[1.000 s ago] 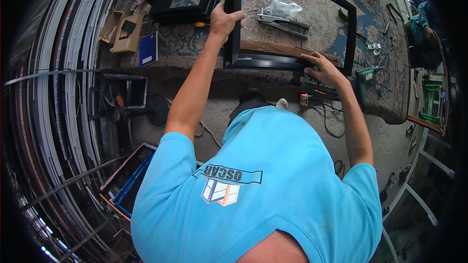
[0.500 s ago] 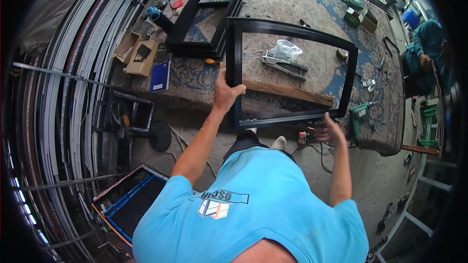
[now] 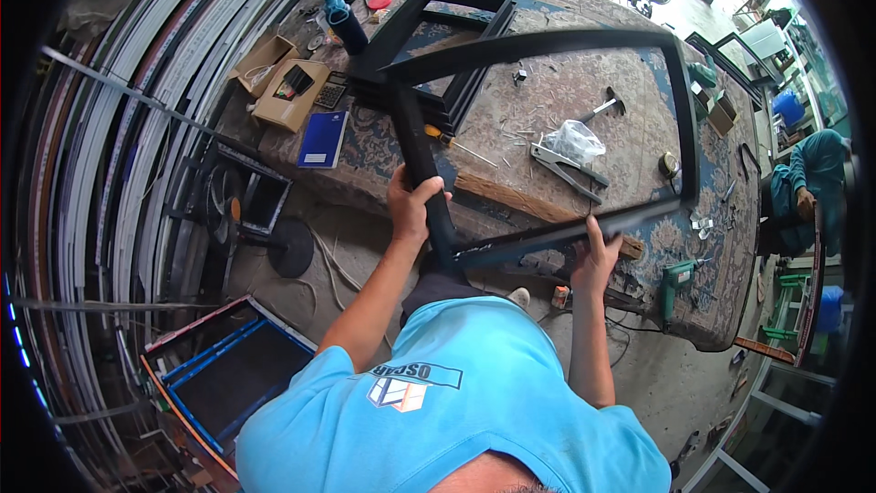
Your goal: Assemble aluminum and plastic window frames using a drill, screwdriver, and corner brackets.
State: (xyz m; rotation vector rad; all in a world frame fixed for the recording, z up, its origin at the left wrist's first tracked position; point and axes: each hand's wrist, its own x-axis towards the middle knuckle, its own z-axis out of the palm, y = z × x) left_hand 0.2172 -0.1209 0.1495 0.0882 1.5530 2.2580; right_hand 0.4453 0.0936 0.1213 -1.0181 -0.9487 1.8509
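Observation:
A black rectangular frame (image 3: 686, 128) is held up over the near edge of the table, tilted, with its opening facing me. My left hand (image 3: 415, 208) is closed around its left bar, thumb on the near face. Around the near bar, right of its middle, my right hand (image 3: 595, 254) is closed, with some fingers hidden behind the bar. The frame's far left corner overlaps a stack of similar black frames (image 3: 397, 32) on the table. Through the opening show locking pliers (image 3: 568, 167), a clear plastic bag (image 3: 575, 141) and a hammer (image 3: 606, 107).
On the carpet-covered table (image 3: 538, 23) lie a screwdriver (image 3: 458, 142), a wooden strip (image 3: 516, 198), a blue notebook (image 3: 323, 139), a bottle (image 3: 344, 26) and a green drill (image 3: 677, 290). Long profiles (image 3: 137, 119) fill the left rack. A fan (image 3: 228, 210) stands below. Another person (image 3: 812, 178) is at far right.
The frame has turned and tilted, its left side swinging leftward over the stack. My right hand has moved from below the right corner to a grip on the near bar. The view has shifted.

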